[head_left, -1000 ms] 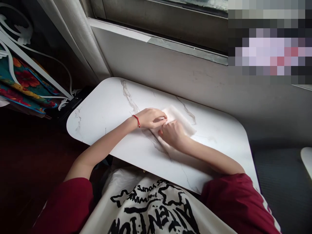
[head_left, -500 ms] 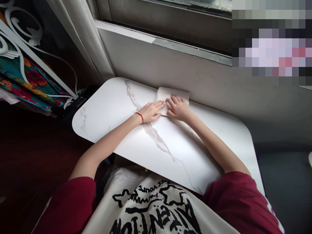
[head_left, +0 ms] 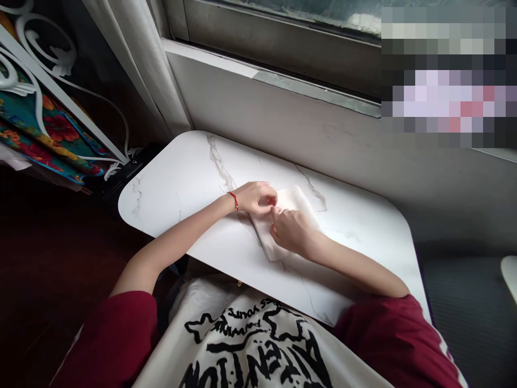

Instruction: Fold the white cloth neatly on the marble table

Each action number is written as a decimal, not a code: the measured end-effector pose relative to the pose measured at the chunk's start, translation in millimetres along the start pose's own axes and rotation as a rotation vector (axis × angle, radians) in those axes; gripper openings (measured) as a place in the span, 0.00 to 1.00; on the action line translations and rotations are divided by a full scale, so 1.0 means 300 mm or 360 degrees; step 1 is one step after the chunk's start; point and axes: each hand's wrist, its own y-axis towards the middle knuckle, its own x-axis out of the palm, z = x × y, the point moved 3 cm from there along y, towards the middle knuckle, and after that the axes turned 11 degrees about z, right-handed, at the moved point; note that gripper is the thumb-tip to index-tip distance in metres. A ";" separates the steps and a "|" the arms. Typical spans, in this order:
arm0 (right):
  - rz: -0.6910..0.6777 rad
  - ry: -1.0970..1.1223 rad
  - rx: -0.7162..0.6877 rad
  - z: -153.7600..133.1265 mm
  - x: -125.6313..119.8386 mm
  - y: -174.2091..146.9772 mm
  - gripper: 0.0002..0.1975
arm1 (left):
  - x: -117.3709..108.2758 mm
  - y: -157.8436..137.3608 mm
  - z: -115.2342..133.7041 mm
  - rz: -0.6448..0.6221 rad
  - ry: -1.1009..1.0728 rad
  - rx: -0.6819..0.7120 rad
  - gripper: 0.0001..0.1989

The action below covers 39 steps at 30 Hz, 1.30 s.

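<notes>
A flat white cloth (head_left: pixel 297 198) lies on the marbled white tabletop (head_left: pixel 194 178), turned at a slant to the table's edges. Its upper left edge is between my two hands. My left hand (head_left: pixel 255 198), with a red string bracelet (head_left: pixel 233 200) at the wrist, is closed, its fingertips pinching at that edge. My right hand (head_left: pixel 294 231) rests over the cloth with curled fingers, thumb and forefinger pinched on the same edge. The fingertips of both hands nearly meet. Part of the cloth is hidden under my right hand.
Behind the table stands a grey wall (head_left: pixel 258 118) below a window ledge (head_left: pixel 315 94). A curtain (head_left: pixel 141 59) and a white scrolled metal frame (head_left: pixel 60 81) are at the left. To the right is a dark ribbed seat (head_left: pixel 464 302).
The cloth has come away from the table's back edge toward me and turned at a slant. My hands, flatter on it before, have curled and drawn together at its edge.
</notes>
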 end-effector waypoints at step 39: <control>0.0869 0.0506 0.0517 0.433 0.484 -0.312 0.29 | 0.375 0.273 0.307 -0.0234 0.0793 0.0508 0.16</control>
